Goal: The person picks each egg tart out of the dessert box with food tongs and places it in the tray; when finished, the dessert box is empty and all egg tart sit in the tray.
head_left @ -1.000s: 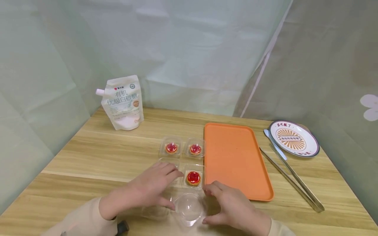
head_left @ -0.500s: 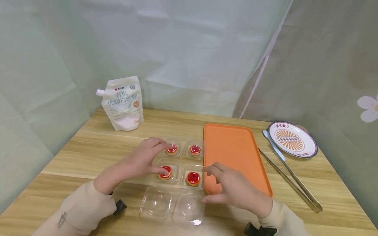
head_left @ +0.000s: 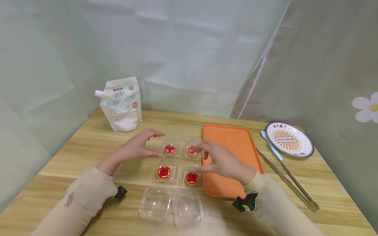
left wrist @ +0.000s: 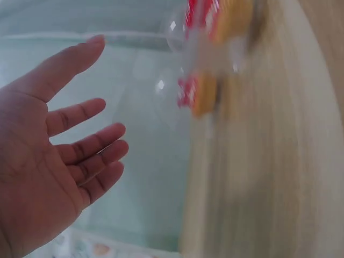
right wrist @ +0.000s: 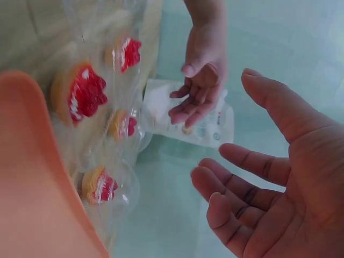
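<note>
Currently, four red-topped tarts [head_left: 163, 172] sit in clear boxes [head_left: 173, 173], approx. 2x2, on the wood desk [head_left: 59, 170], just left of the orange tray [head_left: 233, 137]; the far two are under clear domes [right wrist: 129, 185]. Two clear covers [head_left: 155, 204] lie nearest to the person; if they're joined w/ the near boxes, I cannot tell. The L hand [head_left: 136, 147] hovers just beside the far left box, its thumb and fingers relaxed and spread apart. The R hand [head_left: 220, 160] is partly above the tray, w/ fingertips over the right-side boxes; its fingers are loosely bent, thumb apart, and contact w/ a box is difficult to tell. Behind, at left, stands a white sugar pouch [head_left: 122, 106]. Right of the tray lie metal tongs [head_left: 302, 190], a pale knife [head_left: 277, 153] and a patterned plate [head_left: 287, 140].
</note>
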The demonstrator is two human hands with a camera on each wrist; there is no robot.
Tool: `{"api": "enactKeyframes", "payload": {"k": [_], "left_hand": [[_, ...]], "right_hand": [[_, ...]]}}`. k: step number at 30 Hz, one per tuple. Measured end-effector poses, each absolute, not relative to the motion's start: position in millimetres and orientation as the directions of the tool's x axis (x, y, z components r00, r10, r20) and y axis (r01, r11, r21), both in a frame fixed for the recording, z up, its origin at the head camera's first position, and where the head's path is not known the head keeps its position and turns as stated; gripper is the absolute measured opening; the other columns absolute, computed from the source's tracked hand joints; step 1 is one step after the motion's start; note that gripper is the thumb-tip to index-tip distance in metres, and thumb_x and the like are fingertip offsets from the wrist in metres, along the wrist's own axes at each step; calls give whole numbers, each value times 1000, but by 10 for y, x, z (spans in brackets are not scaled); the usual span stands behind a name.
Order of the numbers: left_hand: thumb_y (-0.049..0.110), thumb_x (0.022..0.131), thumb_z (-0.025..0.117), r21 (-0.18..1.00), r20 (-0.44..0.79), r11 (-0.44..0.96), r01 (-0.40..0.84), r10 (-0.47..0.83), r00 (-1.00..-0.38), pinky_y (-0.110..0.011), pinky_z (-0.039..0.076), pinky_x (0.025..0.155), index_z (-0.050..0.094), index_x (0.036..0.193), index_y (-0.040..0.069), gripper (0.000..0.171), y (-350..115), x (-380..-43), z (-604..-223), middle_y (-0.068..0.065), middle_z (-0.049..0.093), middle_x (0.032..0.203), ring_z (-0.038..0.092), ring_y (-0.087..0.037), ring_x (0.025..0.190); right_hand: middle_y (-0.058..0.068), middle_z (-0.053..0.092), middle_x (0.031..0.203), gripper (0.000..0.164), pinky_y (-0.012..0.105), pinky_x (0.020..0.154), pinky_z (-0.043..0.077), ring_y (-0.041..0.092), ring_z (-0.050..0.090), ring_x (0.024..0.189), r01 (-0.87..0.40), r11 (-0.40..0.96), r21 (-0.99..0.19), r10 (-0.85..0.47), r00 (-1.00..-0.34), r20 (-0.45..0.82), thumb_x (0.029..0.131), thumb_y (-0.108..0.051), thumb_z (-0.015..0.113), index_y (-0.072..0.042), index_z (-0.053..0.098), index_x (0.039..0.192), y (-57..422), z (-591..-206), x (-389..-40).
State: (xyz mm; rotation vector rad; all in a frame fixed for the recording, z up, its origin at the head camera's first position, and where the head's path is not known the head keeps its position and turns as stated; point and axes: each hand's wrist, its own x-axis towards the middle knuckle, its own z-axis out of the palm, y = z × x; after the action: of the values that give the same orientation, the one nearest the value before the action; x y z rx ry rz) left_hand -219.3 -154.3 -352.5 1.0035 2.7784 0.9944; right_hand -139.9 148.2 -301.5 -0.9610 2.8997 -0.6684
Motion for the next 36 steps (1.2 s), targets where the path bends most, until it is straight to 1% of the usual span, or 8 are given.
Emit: {"api": "enactKeyframes", "payload": {"k": [4, 10, 14, 18, 23, 27, 32, 36], "left_hand": [[23, 74, 82, 603, 153, 575, 553, 597, -788, -56, 43, 102, 48, 138, 8, 74, -1605, -2325, -3623, -17, 53, 135, 49, -36, 123], [25, 74, 82, 636, 121, 553, 538, 618, -777, -58, 42, 103, 45, 139, 4, 77, -1658, -2478, -3738, -20, 54, 134, 49, -38, 124], [24, 74, 82, 653, 95, 550, 521, 623, -777, -58, 40, 104, 44, 139, 3, 78, -1694, -2528, -3785, -21, 55, 133, 49, -39, 124], [25, 74, 82, 665, 61, 555, 500, 627, -777, -58, 38, 106, 43, 140, 4, 80, -1716, -2554, -3823, -20, 55, 134, 49, -38, 125], [24, 74, 82, 681, 66, 532, 503, 640, -766, -56, 40, 103, 43, 140, 3, 79, -1698, -2561, -3859, -18, 56, 131, 50, -35, 120], [22, 74, 82, 693, 70, 520, 501, 642, -763, -54, 42, 101, 44, 139, 2, 79, -1677, -2570, -3903, -17, 56, 129, 52, -33, 117], [27, 75, 81, 705, 34, 531, 471, 638, -770, -54, 41, 104, 42, 140, 2, 80, -1666, -2574, -3950, -18, 54, 131, 51, -34, 119], [28, 75, 82, 713, 28, 531, 457, 630, -776, -54, 40, 105, 43, 140, 1, 80, -1653, -2566, -3975, -18, 54, 130, 51, -35, 119]], "right_hand": [[-2, 62, 113, 52, 24, 76, 49, 13, 58, 89, -559, 713, -423, -573, -812, 107, 79, -36, 77, -13, 60, 123, 1379, -2999, -1583], [4, 60, 121, 53, 29, 82, 51, 20, 59, 99, -541, 726, -424, -572, -818, 64, 82, -34, 76, -11, 59, 126, 1195, -2995, -1821], [6, 59, 126, 56, 31, 82, 52, 23, 59, 104, -526, 740, -419, -564, -825, 39, 82, -36, 75, -12, 57, 129, 1080, -3000, -1931], [7, 58, 130, 58, 36, 87, 52, 26, 60, 109, -522, 746, -413, -568, -823, 13, 83, -38, 74, -12, 56, 131, 979, -3037, -2040], [11, 57, 131, 61, 39, 92, 52, 27, 60, 111, -525, 746, -410, -576, -817, -3, 82, -40, 74, -9, 55, 132, 884, -3137, -2165], [12, 57, 131, 64, 41, 99, 48, 27, 55, 118, -514, 761, -396, -565, -825, -15, 81, -41, 75, -8, 55, 132, 805, -3224, -2222], [12, 54, 138, 65, 42, 112, 37, 29, 45, 132, -521, 788, -328, -561, -827, -36, 83, -42, 72, -9, 53, 135, 696, -3333, -2282], [13, 51, 141, 68, 44, 114, 35, 30, 43, 134, -537, 798, -274, -568, -822, -46, 83, -44, 71, -9, 51, 137, 615, -3387, -2308]]}}
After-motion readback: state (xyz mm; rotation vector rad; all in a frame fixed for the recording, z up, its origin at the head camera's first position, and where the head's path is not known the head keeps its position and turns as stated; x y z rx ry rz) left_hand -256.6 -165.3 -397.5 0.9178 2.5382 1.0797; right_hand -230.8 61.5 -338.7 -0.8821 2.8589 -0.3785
